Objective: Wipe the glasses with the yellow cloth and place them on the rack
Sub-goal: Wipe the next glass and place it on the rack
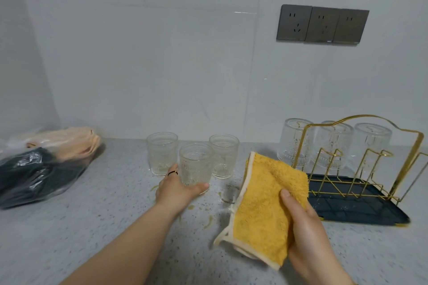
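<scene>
While the left hand (178, 188) curls its fingers (172, 172) round the front glass (195, 164) on the counter (111, 196), the right hand (305, 233) pinches the yellow cloth (264, 203) beside the rack (361, 208).

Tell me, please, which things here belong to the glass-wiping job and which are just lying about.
Job: yellow cloth in right hand; front glass in left hand; back-left glass; back-right glass; gold wire rack on dark tray, three upturned glasses on it.
Lying about: plastic bag of folded fabric; wall sockets.

Wall sockets (322, 26) — bagged cloths (44, 164) on countertop (115, 215).
</scene>
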Tool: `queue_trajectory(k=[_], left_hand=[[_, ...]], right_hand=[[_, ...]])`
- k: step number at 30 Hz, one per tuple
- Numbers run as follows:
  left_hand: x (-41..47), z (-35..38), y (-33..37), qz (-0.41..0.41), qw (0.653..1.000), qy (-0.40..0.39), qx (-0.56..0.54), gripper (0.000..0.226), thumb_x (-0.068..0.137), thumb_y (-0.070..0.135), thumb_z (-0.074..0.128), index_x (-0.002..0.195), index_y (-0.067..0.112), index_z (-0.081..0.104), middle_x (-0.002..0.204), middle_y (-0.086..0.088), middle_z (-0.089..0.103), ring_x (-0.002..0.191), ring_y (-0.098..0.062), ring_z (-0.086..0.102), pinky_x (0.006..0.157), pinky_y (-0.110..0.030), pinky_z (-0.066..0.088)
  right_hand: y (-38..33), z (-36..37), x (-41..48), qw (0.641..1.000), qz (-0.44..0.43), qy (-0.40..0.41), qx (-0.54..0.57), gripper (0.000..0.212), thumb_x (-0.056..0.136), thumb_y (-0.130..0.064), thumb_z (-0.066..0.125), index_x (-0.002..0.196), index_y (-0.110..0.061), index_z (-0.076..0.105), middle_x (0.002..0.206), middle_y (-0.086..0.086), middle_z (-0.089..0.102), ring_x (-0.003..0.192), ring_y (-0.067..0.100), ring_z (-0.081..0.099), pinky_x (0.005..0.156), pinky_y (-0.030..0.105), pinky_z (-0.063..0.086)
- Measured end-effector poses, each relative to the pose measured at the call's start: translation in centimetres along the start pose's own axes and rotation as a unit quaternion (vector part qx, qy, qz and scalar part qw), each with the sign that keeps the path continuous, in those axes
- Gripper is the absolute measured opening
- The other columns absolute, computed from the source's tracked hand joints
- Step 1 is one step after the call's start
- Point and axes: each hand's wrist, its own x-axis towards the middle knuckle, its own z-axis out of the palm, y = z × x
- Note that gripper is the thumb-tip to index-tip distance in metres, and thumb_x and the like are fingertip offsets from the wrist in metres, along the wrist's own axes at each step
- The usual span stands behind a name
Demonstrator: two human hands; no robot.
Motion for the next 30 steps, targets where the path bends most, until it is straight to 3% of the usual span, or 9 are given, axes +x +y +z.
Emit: queue_trajectory(k=[3,6,14,19,23,25,27,30], left_hand=[[0.6,0.3,0.3,-0.002,0.995,0.035,0.089,0.094,0.066,0.054,0.072,0.141,0.020,0.027,0.145,0.002,0.041,0.138,-0.021,0.029,0.115,-0.045,0.005],[0.8,0.7,0.5,-0.005,0.992,0.027,0.120,0.101,0.065,0.056,0.071,0.143,0.016,0.021,0.148,-0.005,0.034,0.141,-0.020,0.021,0.114,-0.045,-0.006],[1.0,1.4,0.8,-0.021,0.994,0.050,0.094,0.093,0.066,0.047,0.075,0.138,0.014,0.027,0.138,-0.005,0.046,0.133,-0.022,0.036,0.116,-0.042,0.003],[-0.3,-0.4,1.1,-0.011,0.998,0.052,-0.043,0.080,0.069,0.032,0.077,0.134,0.015,0.034,0.139,-0.004,0.046,0.128,-0.023,0.042,0.112,-0.037,0.021],[-3.4,-3.3,2.2,0.034,0.978,0.001,-0.204,0.068,0.074,0.014,0.074,0.132,0.013,0.038,0.119,0.007,0.048,0.107,-0.007,0.046,0.086,-0.022,0.036],[-5.5,-4.3,2.2,0.037,0.962,-0.036,-0.270,0.055,0.076,0.013,0.071,0.125,0.012,0.047,0.117,0.001,0.060,0.098,-0.011,0.058,0.082,-0.024,0.044],[-7.5,-4.9,1.8,0.025,0.937,-0.075,-0.339,0.061,0.067,0.022,0.077,0.121,0.010,0.053,0.111,-0.007,0.068,0.095,-0.020,0.065,0.085,-0.032,0.051],[-9.8,-5.5,1.2,0.001,0.882,-0.113,-0.457,0.067,0.052,0.030,0.072,0.113,0.007,0.058,0.096,-0.007,0.074,0.086,-0.020,0.071,0.077,-0.031,0.058]], right_hand=[[0.3,-0.2,0.4,1.000,0.000,0.009,-0.015,0.007,0.085,-0.019,0.053,0.088,-0.020,0.059,0.095,0.006,0.066,0.090,0.025,0.062,0.072,0.039,0.048],[0.5,-0.1,0.7,0.999,-0.001,0.013,-0.030,0.006,0.085,-0.019,0.053,0.088,-0.020,0.058,0.094,0.006,0.066,0.088,0.024,0.062,0.069,0.037,0.048],[0.6,-0.5,1.3,0.998,-0.018,0.056,-0.021,0.008,0.089,-0.019,0.050,0.084,-0.021,0.056,0.090,0.003,0.063,0.083,0.020,0.060,0.065,0.034,0.046],[0.7,-0.4,1.4,0.997,-0.034,0.052,-0.033,0.015,0.091,-0.016,0.044,0.087,-0.023,0.056,0.094,0.004,0.063,0.088,0.022,0.059,0.079,0.040,0.047],[1.1,0.6,0.0,0.992,-0.077,0.012,-0.097,0.021,0.092,-0.014,0.042,0.089,-0.026,0.058,0.097,0.001,0.065,0.092,0.022,0.061,0.084,0.041,0.048],[1.2,1.5,-1.1,0.982,-0.114,-0.020,-0.148,0.019,0.092,-0.018,0.043,0.089,-0.031,0.057,0.096,-0.004,0.064,0.091,0.016,0.061,0.082,0.036,0.049],[1.5,2.7,-2.2,0.965,-0.149,-0.053,-0.209,0.017,0.091,-0.020,0.046,0.089,-0.035,0.053,0.097,-0.005,0.062,0.090,0.008,0.059,0.078,0.026,0.048],[2.8,4.8,-3.5,0.932,-0.204,-0.111,-0.280,0.009,0.080,-0.039,0.055,0.090,-0.039,0.055,0.105,-0.001,0.060,0.098,0.012,0.057,0.088,0.031,0.046]])
